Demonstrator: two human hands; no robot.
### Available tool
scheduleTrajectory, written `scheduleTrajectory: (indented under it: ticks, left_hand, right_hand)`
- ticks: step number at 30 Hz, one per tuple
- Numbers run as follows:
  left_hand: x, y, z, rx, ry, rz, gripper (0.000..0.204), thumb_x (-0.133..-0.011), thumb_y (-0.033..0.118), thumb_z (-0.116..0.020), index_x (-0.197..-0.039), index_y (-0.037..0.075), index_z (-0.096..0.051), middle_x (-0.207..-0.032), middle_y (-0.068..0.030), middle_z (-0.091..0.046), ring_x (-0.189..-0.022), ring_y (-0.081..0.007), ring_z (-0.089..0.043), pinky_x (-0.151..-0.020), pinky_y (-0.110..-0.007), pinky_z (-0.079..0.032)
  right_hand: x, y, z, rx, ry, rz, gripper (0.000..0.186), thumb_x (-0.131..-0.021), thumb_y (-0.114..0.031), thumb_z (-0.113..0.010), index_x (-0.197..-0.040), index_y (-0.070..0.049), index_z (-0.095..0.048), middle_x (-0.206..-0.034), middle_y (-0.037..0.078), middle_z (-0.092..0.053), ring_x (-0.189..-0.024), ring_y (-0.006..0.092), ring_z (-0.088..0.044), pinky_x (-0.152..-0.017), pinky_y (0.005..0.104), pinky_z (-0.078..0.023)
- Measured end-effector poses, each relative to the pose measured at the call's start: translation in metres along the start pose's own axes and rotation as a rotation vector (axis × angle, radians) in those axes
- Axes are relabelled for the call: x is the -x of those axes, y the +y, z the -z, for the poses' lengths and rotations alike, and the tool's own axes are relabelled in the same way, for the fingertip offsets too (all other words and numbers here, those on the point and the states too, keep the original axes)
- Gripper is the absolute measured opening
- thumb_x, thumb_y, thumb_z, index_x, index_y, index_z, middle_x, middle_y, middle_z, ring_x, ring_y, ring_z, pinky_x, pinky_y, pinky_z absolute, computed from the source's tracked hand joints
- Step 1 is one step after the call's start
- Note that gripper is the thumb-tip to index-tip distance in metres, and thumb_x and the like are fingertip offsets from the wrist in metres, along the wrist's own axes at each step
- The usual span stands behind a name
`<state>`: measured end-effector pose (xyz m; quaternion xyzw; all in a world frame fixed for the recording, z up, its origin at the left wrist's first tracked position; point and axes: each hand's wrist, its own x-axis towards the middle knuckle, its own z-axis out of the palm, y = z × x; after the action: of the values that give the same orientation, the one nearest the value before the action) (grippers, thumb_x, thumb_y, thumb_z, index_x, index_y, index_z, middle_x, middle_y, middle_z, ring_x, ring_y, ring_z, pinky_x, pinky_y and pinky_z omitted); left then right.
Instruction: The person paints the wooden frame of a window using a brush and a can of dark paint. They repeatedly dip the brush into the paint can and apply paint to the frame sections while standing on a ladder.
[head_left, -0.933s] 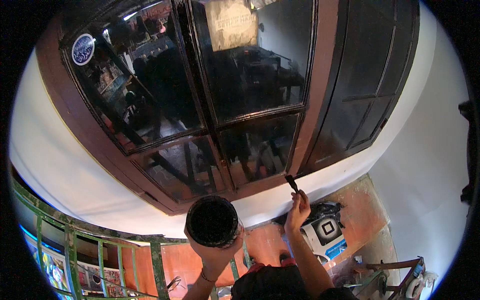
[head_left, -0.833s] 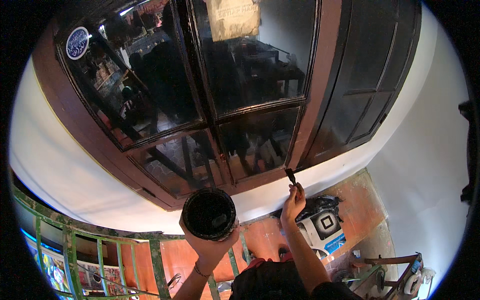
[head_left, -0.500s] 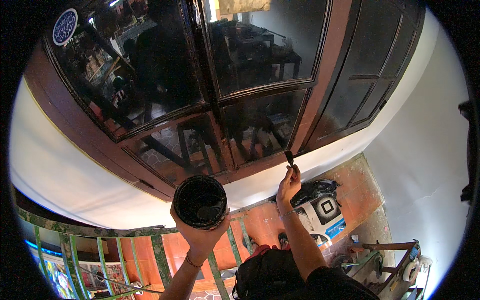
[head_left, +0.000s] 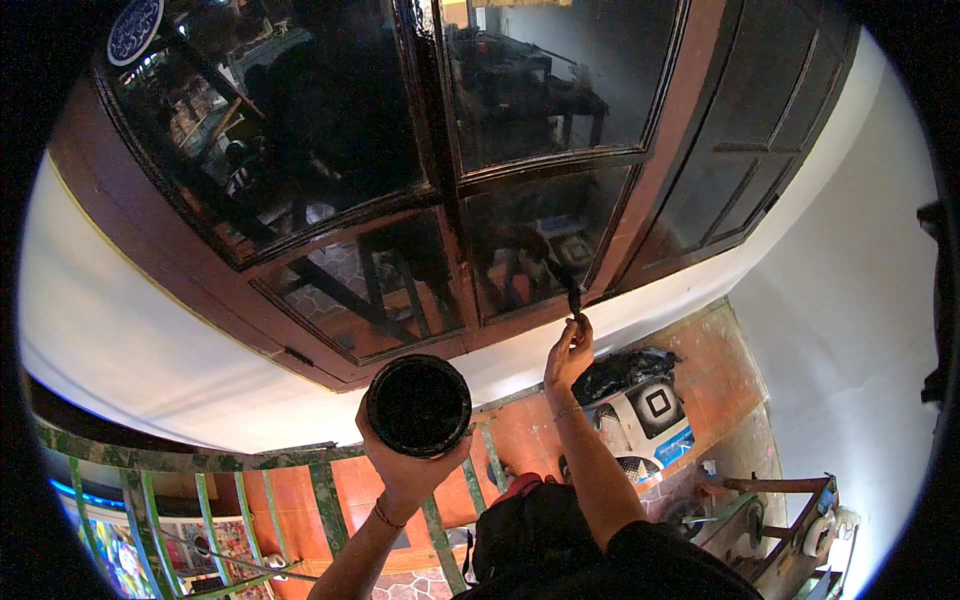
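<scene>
My left hand (head_left: 412, 472) is wrapped around the lower side of a round open can (head_left: 418, 450), whose rim and inside are black. Pinched in the fingers of my right hand (head_left: 570, 354) is a small dark paintbrush (head_left: 574, 300), bristles upward. Its tip lies over the lower right corner of a glass pane in a brown wooden window frame (head_left: 400, 352); whether it touches cannot be made out. Glossy black strips (head_left: 548, 168) edge several panes. The can is held apart from the frame, to the left of the brush.
Below lies a green, worn metal railing (head_left: 190, 461). A printed box (head_left: 645, 430) and a crumpled black bag (head_left: 628, 372) rest on the orange tiled floor (head_left: 715, 385). A wooden-framed object with wheels (head_left: 785, 520) stands at the lower right, near a pale wall (head_left: 850, 300).
My view has shifted, so the window sits further right. The brush has moved slightly left against the frame and tilts differently. Both hands keep hold of their things.
</scene>
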<state>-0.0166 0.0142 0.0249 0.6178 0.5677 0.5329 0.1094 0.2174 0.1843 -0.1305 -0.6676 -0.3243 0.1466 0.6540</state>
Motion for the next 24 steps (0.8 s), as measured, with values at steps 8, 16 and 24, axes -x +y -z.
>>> scheduleTrajectory:
  ticks: [8, 16, 24]
  left_hand:
    - [0.011, -0.018, 0.008, -0.016, 0.020, -0.008, 0.119, -0.059, 0.031, -0.100, -0.150, 0.000, -0.028, -0.140, -0.0202, -0.050, -0.132, -0.0325, -0.053, -0.112, -0.047, -0.044]
    - [0.012, -0.027, 0.008, -0.040, 0.065, -0.029, 0.118, -0.059, 0.031, -0.100, -0.149, 0.001, -0.030, -0.141, -0.0202, -0.050, -0.131, -0.0322, -0.054, -0.112, -0.047, -0.044]
    - [-0.001, -0.021, 0.006, -0.102, 0.112, -0.051, 0.115, -0.060, 0.032, -0.099, -0.147, 0.000, -0.032, -0.137, -0.0204, -0.054, -0.128, -0.0326, -0.057, -0.110, -0.046, -0.047]
  right_hand:
    - [-0.014, 0.004, 0.003, 0.076, 0.064, 0.026, 0.036, -0.106, -0.030, -0.059, -0.128, -0.003, -0.066, -0.099, 0.016, -0.070, -0.083, 0.0279, -0.063, -0.074, 0.0411, -0.051]
    - [-0.011, 0.002, 0.004, -0.036, 0.152, 0.062, 0.034, -0.105, -0.025, -0.062, -0.127, 0.001, -0.066, -0.098, 0.017, -0.073, -0.082, 0.0239, -0.067, -0.071, 0.0366, -0.052]
    - [-0.009, -0.007, 0.002, -0.022, 0.108, 0.023, 0.038, -0.106, -0.028, -0.060, -0.126, 0.004, -0.066, -0.105, 0.018, -0.075, -0.090, 0.0253, -0.070, -0.078, 0.0370, -0.055]
